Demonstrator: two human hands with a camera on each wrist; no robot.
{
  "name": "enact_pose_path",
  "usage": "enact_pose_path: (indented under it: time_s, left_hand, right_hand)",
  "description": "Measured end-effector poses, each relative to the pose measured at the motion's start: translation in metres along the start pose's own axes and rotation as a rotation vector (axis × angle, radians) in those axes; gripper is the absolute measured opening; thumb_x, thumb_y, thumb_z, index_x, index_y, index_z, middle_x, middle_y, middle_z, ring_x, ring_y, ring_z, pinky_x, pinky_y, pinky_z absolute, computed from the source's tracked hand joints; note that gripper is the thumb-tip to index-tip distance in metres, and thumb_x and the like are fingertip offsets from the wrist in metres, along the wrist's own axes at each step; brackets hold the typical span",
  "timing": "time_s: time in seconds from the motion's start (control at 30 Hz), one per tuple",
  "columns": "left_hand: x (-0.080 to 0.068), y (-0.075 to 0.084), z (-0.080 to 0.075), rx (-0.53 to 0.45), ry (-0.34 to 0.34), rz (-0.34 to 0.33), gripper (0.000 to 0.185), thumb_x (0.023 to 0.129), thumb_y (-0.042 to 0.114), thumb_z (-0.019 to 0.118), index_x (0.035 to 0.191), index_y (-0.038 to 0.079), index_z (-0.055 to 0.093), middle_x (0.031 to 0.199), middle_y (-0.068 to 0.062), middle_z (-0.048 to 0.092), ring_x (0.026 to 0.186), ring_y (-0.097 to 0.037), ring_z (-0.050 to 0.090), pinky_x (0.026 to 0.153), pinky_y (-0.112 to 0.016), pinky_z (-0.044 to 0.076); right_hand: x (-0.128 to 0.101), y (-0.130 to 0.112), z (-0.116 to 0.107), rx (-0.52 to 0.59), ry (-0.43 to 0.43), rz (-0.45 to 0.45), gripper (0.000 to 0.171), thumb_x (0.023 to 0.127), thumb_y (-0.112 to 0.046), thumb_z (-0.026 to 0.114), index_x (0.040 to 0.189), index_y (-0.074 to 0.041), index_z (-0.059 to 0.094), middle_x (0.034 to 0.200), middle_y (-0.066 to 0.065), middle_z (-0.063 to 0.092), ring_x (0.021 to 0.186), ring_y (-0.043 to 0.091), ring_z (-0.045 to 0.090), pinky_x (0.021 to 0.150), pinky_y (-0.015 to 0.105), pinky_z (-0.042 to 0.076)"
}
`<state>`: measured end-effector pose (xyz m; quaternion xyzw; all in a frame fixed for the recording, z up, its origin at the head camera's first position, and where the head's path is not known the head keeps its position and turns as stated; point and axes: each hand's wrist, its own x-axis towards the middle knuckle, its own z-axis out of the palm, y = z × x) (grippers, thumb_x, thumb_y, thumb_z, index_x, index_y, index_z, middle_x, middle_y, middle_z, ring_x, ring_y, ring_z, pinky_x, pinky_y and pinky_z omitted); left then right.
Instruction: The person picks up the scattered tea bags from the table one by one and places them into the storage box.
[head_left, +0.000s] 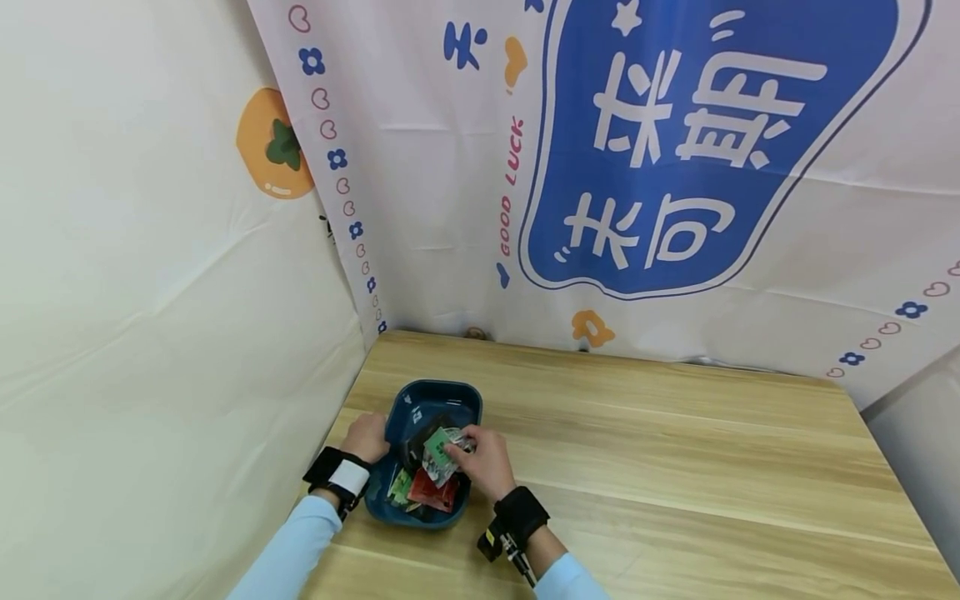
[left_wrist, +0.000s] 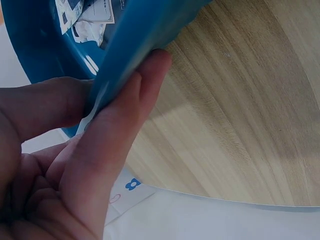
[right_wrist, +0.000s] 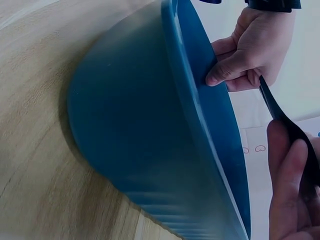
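Right hand (head_left: pixel 483 462): near side of the bowl, over its right edge, fingers pinching a green packet (head_left: pixel 437 451).
Left hand (head_left: pixel 366 436): on the left rim of the bowl, thumb inside and fingers outside, squeezing the rim.
Bowl (head_left: pixel 450 400): dark blue, on the counter, near the left edge.
Packets (head_left: pixel 431 494): red, green and black ones lie inside the bowl.
Counter (head_left: pixel 675 467): light wood.
Cloth (head_left: pixel 675 167): hangs at the far side, white with a big blue shape.
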<state>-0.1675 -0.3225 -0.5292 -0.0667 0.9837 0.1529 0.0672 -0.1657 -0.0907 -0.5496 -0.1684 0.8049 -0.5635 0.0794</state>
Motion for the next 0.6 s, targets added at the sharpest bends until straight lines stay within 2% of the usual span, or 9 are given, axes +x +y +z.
enact_pose_path:
  time_s: [0.17,0.4,0.5,0.6]
  left_hand:
    - [0.0036,0.0008,0.0015,0.006,-0.004,0.000,0.011,0.078,-0.003,0.072,0.086,-0.005,0.066,0.078,-0.017,0.066,0.071,-0.030,0.065,0.064,-0.043,0.053]
    - [0.0019,0.0018,0.0024,0.000,-0.012,-0.005,0.008,0.077,-0.003,0.071,0.084,-0.005,0.065,0.077,-0.017,0.066,0.070,-0.030,0.065,0.062,-0.042,0.053]
    - [0.0004,0.0026,0.0018,0.001,0.002,0.001,0.008,0.077,-0.003,0.071,0.082,-0.004,0.065,0.077,-0.018,0.066,0.069,-0.031,0.065,0.061,-0.043,0.052]
    - [-0.0007,0.0032,0.0009,0.004,0.010,0.004,0.008,0.076,-0.003,0.071,0.083,-0.005,0.065,0.077,-0.018,0.066,0.069,-0.031,0.065,0.061,-0.043,0.052]
  right_hand:
    - [-0.0002,-0.0047,0.0009,-0.039,-0.005,-0.036,0.017,0.089,-0.020,0.074,0.089,-0.004,0.069,0.077,0.005,0.068,0.059,0.002,0.051,0.052,0.019,0.042]
    - [-0.0012,-0.0021,0.0027,-0.055,-0.007,-0.058,0.021,0.090,-0.023,0.073,0.096,-0.003,0.070,0.079,0.005,0.068,0.061,0.004,0.051,0.056,0.019,0.042]
    - [-0.0031,-0.0005,0.0034,-0.104,0.022,-0.087,0.032,0.091,-0.028,0.072,0.108,-0.001,0.070,0.091,0.009,0.067,0.073,0.013,0.055,0.064,0.023,0.044]
    - [-0.0054,0.0000,0.0031,-0.152,0.055,-0.100,0.041,0.094,-0.031,0.068,0.120,0.000,0.067,0.105,0.016,0.062,0.089,0.025,0.057,0.077,0.031,0.047]
